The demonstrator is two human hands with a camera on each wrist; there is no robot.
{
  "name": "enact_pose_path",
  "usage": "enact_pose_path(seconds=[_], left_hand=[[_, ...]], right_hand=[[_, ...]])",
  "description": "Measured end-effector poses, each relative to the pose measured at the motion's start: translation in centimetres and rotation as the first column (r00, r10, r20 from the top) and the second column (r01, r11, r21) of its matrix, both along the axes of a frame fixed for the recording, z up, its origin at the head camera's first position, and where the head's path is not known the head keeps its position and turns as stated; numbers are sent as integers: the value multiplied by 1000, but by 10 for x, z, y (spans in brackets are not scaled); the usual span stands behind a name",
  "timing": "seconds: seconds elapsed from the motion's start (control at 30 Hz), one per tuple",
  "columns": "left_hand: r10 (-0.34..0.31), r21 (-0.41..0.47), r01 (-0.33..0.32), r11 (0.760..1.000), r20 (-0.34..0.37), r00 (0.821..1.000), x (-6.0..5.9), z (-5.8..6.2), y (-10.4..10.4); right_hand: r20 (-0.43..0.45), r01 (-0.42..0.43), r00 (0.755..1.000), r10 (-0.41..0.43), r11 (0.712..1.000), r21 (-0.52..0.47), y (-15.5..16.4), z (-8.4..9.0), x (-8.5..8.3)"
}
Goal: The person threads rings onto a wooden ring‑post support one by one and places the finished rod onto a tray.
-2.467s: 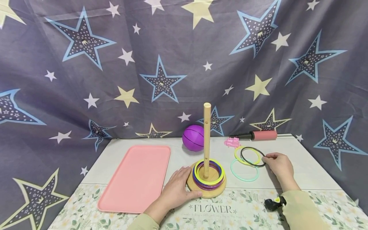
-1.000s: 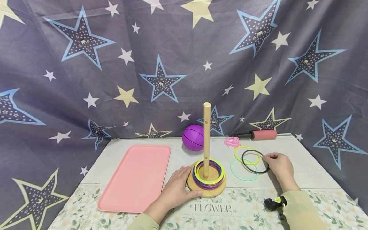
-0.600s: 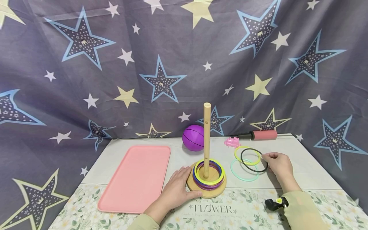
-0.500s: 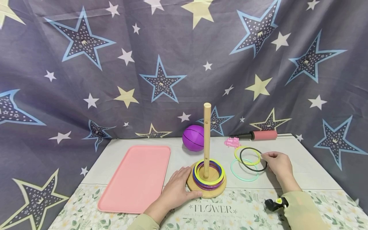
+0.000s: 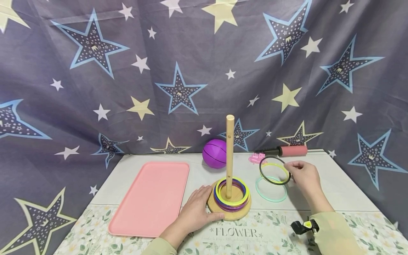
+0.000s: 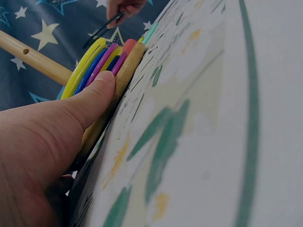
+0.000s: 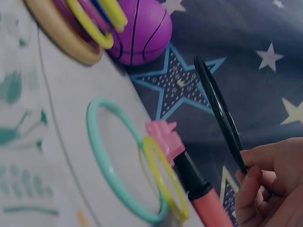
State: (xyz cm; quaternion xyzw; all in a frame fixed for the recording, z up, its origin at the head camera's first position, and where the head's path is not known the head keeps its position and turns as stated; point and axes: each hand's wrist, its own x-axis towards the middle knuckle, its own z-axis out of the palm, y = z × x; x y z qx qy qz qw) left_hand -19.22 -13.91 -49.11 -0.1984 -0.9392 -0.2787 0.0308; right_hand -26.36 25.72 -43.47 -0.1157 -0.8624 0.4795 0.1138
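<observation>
In the head view, my left hand (image 5: 197, 209) holds the round wooden base of a ring toss stand (image 5: 229, 156), its thumb at the front and fingers along the left rim. Several yellow, blue and purple rings (image 5: 247, 198) lie stacked round the upright peg. My right hand (image 5: 304, 177) pinches a black ring (image 5: 275, 183) by its right edge, tilted and raised off the table. Beneath it lie a yellow ring (image 7: 163, 177) and a mint green ring (image 5: 271, 201), overlapping in the right wrist view. In the left wrist view, the left thumb (image 6: 97, 92) touches the base beside the rings.
A pink tray (image 5: 151, 198) lies left of the stand. Behind the peg sits a purple ball (image 5: 214, 154). At the back right are a small pink toy (image 5: 256, 158) and a pump with a red barrel (image 5: 293, 151). A star-patterned curtain (image 5: 191, 46) borders the table's far edge.
My right hand first drew the black ring toward me off the yellow ring, then moved it back up and to the left, above the yellow ring. The left hand and stand stay put.
</observation>
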Motion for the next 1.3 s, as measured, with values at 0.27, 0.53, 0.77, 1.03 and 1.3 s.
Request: enact_pose_path(seconds=[0.27,0.53,0.77,1.03,1.3], left_hand=[[-2,11,2,1000,-1,1000,1,-1,-1],[-2,15,2,1000,-3,1000,1,-1,-2],[-5,12,5,1000,-4,1000,1,-1,-2],[-2,0,2,1000,-6,1000,1,0,-1],[-4,-2,4,1000,-7,1000,1,0,-1]], right_hand=[[-82,-60,995,55,996,-60,-16,23,6],[-182,-141,976,118,983,-119,-27,50,12],[-241,-228,953,184,959,-171,-33,76,22],[-307,-283,928,213,937,-204,-42,110,34],[-344,-328,906,246,922,-205,-50,135,43]])
